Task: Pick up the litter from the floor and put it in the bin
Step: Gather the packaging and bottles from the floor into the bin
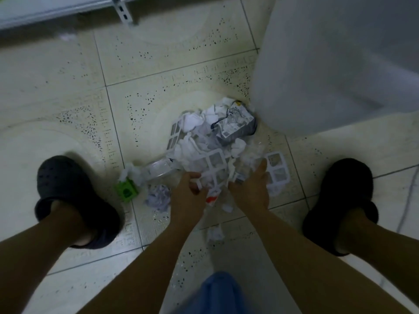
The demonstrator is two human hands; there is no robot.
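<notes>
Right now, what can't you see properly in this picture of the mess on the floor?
Head view only:
- Bin: none clearly in view; the big white shape is blurred and cut by the edge.
- Left hand and right hand: their fingers are buried in the litter pile, so the grip is unclear.
- Grey packet: print too blurry to read.

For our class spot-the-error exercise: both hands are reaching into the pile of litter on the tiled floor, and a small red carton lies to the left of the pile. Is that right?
Not quite. The head view shows the small carton is green, not red. The rest holds: the left hand and right hand reach into the pile of litter on the tiled floor, the carton to its left.
</notes>
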